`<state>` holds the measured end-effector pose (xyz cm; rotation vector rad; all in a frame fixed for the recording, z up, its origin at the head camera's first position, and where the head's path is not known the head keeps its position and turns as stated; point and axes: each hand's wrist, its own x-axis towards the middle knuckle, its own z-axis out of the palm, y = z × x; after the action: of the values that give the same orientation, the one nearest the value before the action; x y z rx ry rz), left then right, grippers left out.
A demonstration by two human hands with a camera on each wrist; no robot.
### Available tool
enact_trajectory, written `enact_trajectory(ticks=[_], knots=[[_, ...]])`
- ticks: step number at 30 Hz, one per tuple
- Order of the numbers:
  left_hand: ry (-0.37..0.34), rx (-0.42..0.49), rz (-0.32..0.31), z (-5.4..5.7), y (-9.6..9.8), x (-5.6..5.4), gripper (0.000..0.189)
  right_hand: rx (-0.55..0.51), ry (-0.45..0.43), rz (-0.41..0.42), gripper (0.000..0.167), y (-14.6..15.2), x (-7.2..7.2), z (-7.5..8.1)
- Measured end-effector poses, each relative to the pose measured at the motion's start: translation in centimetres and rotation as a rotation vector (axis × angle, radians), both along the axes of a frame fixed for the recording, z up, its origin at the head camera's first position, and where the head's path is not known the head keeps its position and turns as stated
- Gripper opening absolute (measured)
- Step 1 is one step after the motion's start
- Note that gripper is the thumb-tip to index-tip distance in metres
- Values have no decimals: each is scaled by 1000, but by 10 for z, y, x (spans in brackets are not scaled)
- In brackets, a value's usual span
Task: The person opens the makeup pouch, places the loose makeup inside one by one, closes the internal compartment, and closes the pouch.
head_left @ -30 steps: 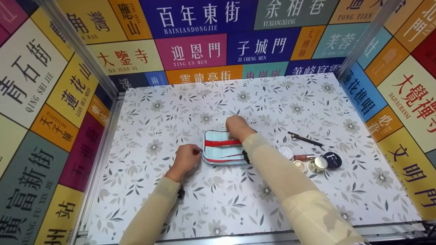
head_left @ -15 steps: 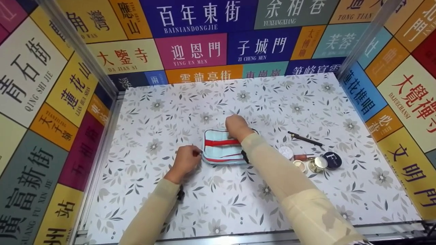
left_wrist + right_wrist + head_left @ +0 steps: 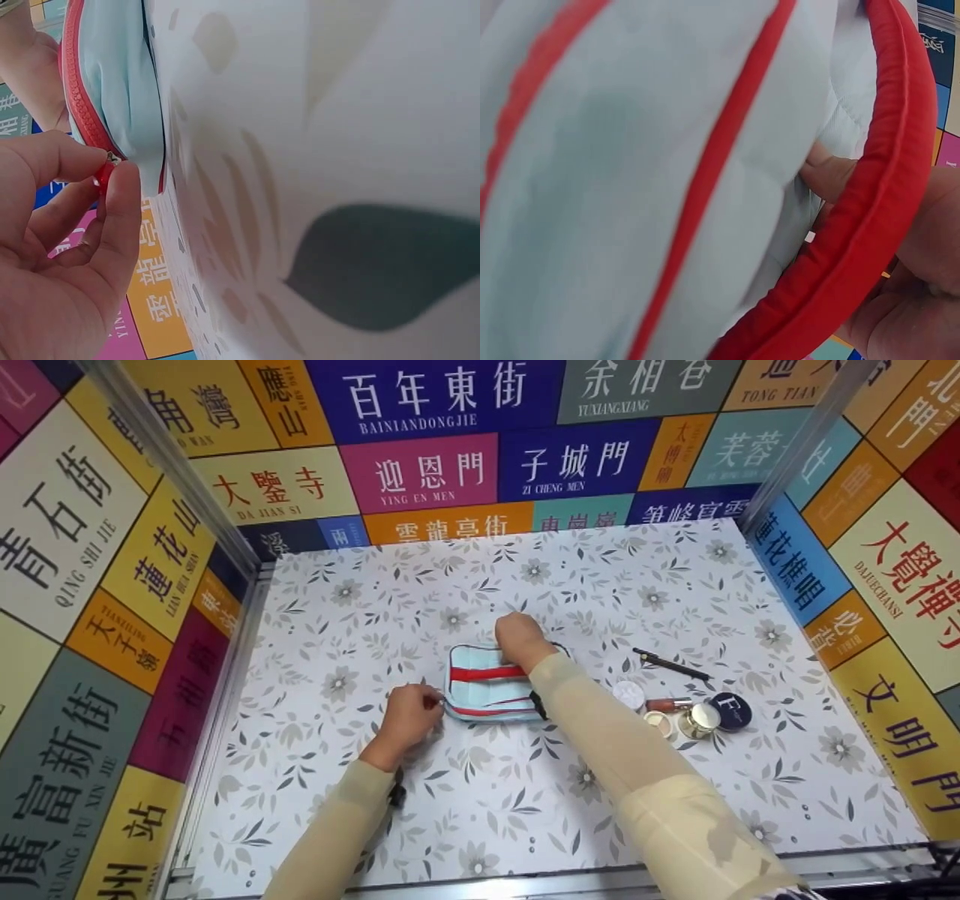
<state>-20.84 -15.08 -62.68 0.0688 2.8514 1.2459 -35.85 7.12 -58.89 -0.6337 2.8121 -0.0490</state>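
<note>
A light blue zip pouch (image 3: pixel 491 691) with red trim lies on the table, a red strap across its top. At its left end my left hand (image 3: pixel 409 720) pinches the red zipper pull (image 3: pixel 104 174) between thumb and forefinger, as the left wrist view shows. The red zipper teeth (image 3: pixel 84 112) run along the pouch's side. My right hand (image 3: pixel 521 640) grips the pouch at its far right. In the right wrist view the thumb (image 3: pixel 829 174) reaches under a padded red band (image 3: pixel 889 172), the other fingers on its outer side and partly hidden.
Right of the pouch lie cosmetics: two dark pencils (image 3: pixel 671 664), a white round case (image 3: pixel 628 697), a lip gloss tube (image 3: pixel 664 705), a small open pot (image 3: pixel 658 724), a gold-lidded jar (image 3: pixel 699 721) and a dark round compact (image 3: pixel 731 712). Sign-printed walls (image 3: pixel 424 472) enclose the table.
My left hand has moved slightly toward me at the pouch's left end. My right hand keeps its grip, and the pouch has hardly moved.
</note>
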Motion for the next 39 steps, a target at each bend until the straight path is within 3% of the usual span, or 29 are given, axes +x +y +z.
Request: enact_trajectory(ticks=[12,25,39], knots=[[-13,18,-24,3,2,9,14,-10,-31,-29,17,-1,4,4],[30,8,-44,5,7,15,13,-9,-7,-48,20,0,2,3],[56,11,-56,4,9,21,11,-26,-69,-106,21,-6,4,3]])
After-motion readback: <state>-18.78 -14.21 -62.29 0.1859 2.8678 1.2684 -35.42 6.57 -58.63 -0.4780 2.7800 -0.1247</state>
